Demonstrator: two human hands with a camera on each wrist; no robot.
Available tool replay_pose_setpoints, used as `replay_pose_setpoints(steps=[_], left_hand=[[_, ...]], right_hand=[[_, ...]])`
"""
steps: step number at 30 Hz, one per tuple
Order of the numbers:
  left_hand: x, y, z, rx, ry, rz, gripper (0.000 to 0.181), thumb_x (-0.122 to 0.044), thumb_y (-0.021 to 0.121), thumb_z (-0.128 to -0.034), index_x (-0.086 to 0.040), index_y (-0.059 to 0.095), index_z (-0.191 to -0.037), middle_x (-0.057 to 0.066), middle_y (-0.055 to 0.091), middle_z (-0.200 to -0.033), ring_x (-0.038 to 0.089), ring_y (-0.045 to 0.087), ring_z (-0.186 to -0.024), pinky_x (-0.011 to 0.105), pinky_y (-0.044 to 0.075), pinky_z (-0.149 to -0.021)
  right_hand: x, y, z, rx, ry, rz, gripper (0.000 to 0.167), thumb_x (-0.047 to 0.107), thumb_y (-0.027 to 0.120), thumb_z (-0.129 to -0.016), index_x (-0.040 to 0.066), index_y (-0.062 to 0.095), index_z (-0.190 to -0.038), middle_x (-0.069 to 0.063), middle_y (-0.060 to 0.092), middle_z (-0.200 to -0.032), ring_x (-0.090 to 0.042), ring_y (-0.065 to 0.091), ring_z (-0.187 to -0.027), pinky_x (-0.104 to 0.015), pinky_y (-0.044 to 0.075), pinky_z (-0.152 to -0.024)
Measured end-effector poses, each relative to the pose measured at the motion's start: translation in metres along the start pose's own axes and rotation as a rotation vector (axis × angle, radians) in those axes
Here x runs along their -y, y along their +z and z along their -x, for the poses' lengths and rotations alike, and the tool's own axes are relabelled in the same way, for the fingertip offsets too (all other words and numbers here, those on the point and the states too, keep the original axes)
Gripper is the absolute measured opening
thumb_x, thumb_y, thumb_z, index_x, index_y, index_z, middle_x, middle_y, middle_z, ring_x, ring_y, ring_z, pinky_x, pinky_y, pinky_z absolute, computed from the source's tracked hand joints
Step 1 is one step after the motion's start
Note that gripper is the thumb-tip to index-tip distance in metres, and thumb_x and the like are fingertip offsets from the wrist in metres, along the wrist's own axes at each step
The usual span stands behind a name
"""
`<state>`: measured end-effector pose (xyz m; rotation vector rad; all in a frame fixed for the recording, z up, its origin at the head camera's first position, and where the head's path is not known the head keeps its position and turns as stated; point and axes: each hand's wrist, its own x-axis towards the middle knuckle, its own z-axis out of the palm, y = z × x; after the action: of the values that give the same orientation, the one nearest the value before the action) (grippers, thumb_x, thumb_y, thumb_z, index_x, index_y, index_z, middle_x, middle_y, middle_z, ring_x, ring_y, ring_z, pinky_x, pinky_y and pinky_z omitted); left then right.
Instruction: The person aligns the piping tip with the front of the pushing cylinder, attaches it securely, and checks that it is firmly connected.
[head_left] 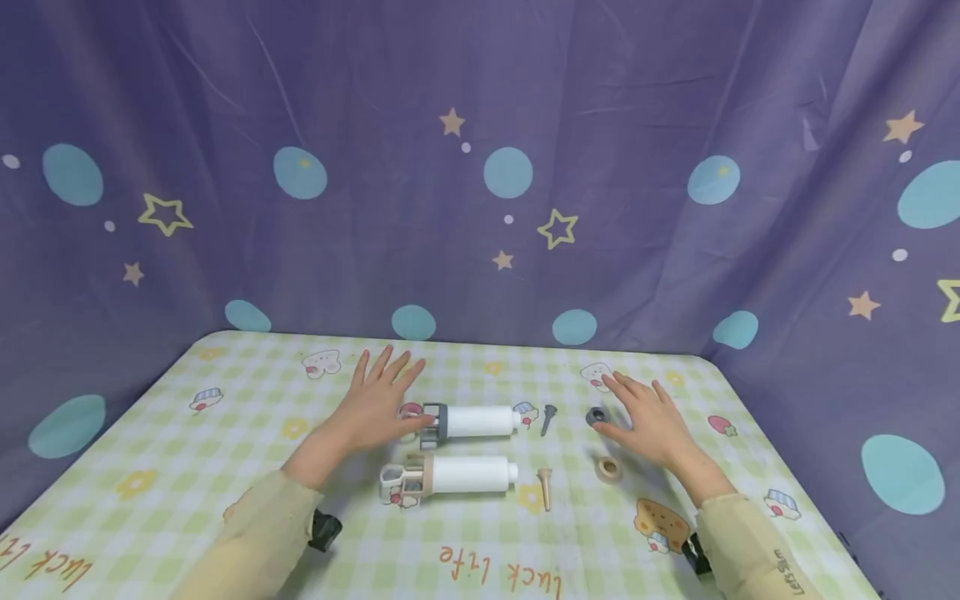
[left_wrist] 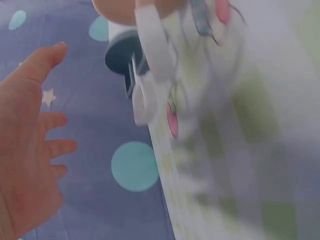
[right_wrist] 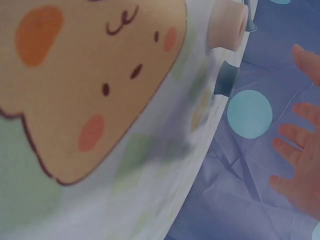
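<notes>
My left hand [head_left: 375,408] is spread with straight fingers above the table. Its thumb overlaps the prongs of a white cylinder with a dark grey slotted collar [head_left: 480,421]; the left wrist view shows a gap between them. Nearer me lies a matching white cylinder with a beige collar [head_left: 471,474]. To their right are a dark grey flared peg [head_left: 550,419] and a beige one [head_left: 545,490]. My right hand [head_left: 651,421], fingers extended and holding nothing, hovers beside a dark grey ring-shaped piece [right_wrist: 227,78]. A beige ring-shaped piece [right_wrist: 222,25] lies closer to me.
A green-checked cloth with printed cartoons [head_left: 663,525] covers the table [head_left: 480,533]. Behind and at both sides hangs a purple curtain [head_left: 630,275] with stars and blue dots. Black wrist straps show at both sleeves.
</notes>
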<state>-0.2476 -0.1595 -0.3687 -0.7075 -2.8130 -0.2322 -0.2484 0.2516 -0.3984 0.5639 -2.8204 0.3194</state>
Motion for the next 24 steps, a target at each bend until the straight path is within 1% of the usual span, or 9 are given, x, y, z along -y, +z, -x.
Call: replay_pose_setpoints(steps=[4, 7, 11, 13, 16, 20, 24], left_hand=[[-0.011, 0.002, -0.008, -0.004, 0.039, 0.016, 0.08, -0.058, 0.053, -0.0811, -0.011, 0.032, -0.142, 0.015, 0.03, -0.145, 0.036, 0.01, -0.138, 0.056, -0.004, -0.108], [-0.019, 0.004, -0.016, -0.004, 0.055, 0.027, 0.076, -0.056, 0.052, -0.0829, -0.011, 0.033, -0.141, 0.015, 0.033, -0.144, 0.035, 0.013, -0.138, 0.055, -0.001, -0.109], [-0.031, 0.009, -0.027, 0.001, 0.071, 0.032, 0.071, -0.053, 0.053, -0.0842, -0.011, 0.036, -0.139, 0.013, 0.041, -0.138, 0.033, 0.024, -0.135, 0.053, 0.003, -0.11], [-0.037, 0.012, -0.033, 0.0, 0.081, 0.034, 0.068, -0.051, 0.054, -0.0845, -0.011, 0.039, -0.137, 0.011, 0.045, -0.135, 0.031, 0.03, -0.132, 0.052, 0.006, -0.11], [-0.046, 0.017, -0.04, 0.016, 0.074, 0.04, 0.064, -0.049, 0.055, -0.0849, -0.012, 0.042, -0.136, 0.008, 0.048, -0.132, 0.027, 0.037, -0.128, 0.05, 0.01, -0.11], [-0.059, 0.022, -0.048, 0.056, 0.055, 0.056, 0.063, -0.047, 0.055, -0.0857, -0.013, 0.041, -0.136, 0.008, 0.049, -0.131, 0.025, 0.041, -0.125, 0.046, 0.017, -0.11], [-0.074, 0.026, -0.055, 0.086, 0.082, 0.062, 0.06, -0.041, 0.056, -0.0869, -0.01, 0.041, -0.136, 0.009, 0.05, -0.129, 0.025, 0.043, -0.123, 0.042, 0.025, -0.106]], right_hand=[[0.0, 0.004, 0.001, -0.001, -0.008, -0.021, 0.071, 0.044, 0.062, -0.081, 0.011, 0.038, -0.138, -0.017, 0.042, -0.137, -0.035, 0.039, -0.125, -0.058, 0.016, -0.105], [-0.001, 0.007, -0.001, 0.005, -0.01, -0.054, 0.067, 0.037, 0.065, -0.081, 0.012, 0.039, -0.138, -0.017, 0.046, -0.134, -0.036, 0.042, -0.122, -0.057, 0.023, -0.103], [-0.002, 0.013, -0.005, 0.025, 0.02, -0.113, 0.066, 0.031, 0.066, -0.081, 0.015, 0.037, -0.139, -0.018, 0.046, -0.133, -0.038, 0.044, -0.12, -0.055, 0.033, -0.098], [-0.002, 0.014, -0.008, 0.036, 0.045, -0.142, 0.067, 0.03, 0.066, -0.082, 0.016, 0.036, -0.14, -0.017, 0.045, -0.134, -0.037, 0.047, -0.117, -0.054, 0.038, -0.094], [-0.001, 0.016, -0.01, 0.045, 0.071, -0.185, 0.067, 0.026, 0.067, -0.081, 0.015, 0.037, -0.139, -0.017, 0.046, -0.133, -0.033, 0.052, -0.112, -0.053, 0.042, -0.089], [-0.001, 0.018, -0.013, 0.046, 0.092, -0.229, 0.065, 0.023, 0.068, -0.08, 0.012, 0.04, -0.137, -0.016, 0.05, -0.129, -0.03, 0.056, -0.105, -0.051, 0.045, -0.083], [-0.002, 0.021, -0.016, 0.073, 0.135, -0.271, 0.064, 0.024, 0.067, -0.081, 0.011, 0.04, -0.137, -0.015, 0.051, -0.126, -0.029, 0.057, -0.102, -0.048, 0.047, -0.081]])
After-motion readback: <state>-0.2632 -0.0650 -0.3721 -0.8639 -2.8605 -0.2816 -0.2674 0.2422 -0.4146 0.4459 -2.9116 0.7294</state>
